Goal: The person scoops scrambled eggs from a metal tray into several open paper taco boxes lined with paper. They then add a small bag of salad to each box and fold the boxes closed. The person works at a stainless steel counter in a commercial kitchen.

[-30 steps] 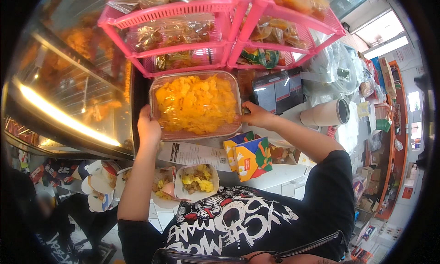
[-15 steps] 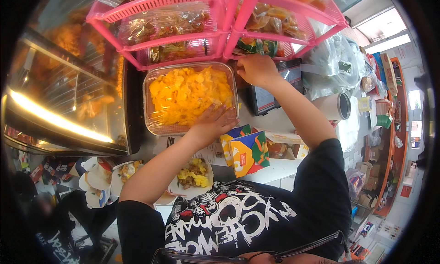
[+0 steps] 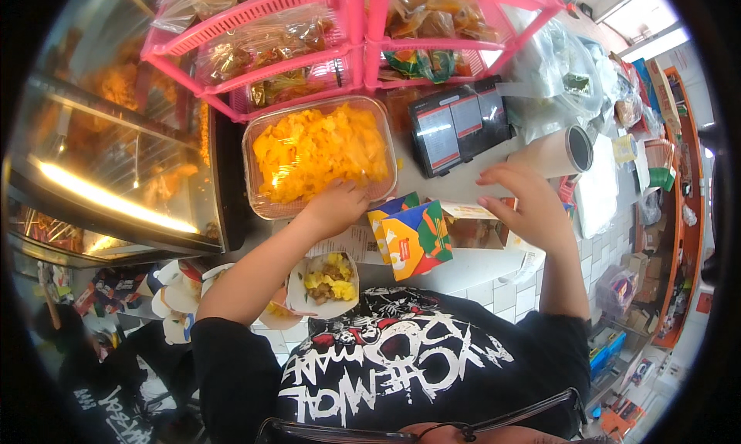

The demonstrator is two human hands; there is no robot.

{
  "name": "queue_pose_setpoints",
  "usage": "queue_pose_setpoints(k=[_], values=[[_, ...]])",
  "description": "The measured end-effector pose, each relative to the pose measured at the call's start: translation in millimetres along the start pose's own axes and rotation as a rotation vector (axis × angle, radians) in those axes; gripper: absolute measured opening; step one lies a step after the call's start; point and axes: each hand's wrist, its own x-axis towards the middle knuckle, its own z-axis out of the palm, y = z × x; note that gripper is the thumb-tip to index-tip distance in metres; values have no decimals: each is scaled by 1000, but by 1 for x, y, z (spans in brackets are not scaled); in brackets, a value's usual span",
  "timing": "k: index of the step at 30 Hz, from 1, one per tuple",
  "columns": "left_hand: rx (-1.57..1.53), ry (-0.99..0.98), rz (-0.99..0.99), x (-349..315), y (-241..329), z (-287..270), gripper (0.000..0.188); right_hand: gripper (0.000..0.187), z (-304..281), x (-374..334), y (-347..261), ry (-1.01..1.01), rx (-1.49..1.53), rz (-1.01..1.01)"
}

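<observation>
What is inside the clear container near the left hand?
Inside the clear container is a heap of yellow-orange pieces. What lies under this heap cannot be seen.

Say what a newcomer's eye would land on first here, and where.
Probably the bright yellow pieces in the clear tub left of centre, with the left hand at its near edge. Next, perhaps, the pink rack of bagged goods beyond it and the glowing light strip at far left. The right hand hovers near the pale cup, fingers apart.
</observation>
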Motion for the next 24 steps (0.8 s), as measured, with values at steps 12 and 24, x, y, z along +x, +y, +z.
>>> queue_pose_setpoints(k=[12,24], values=[[-476,-96,-677,-5,41,-35,23,27,27,-2,30,-194,403,177],[-1742,123,-1475,-57,21,-4,42,46,175,119,59,-935,491,593]])
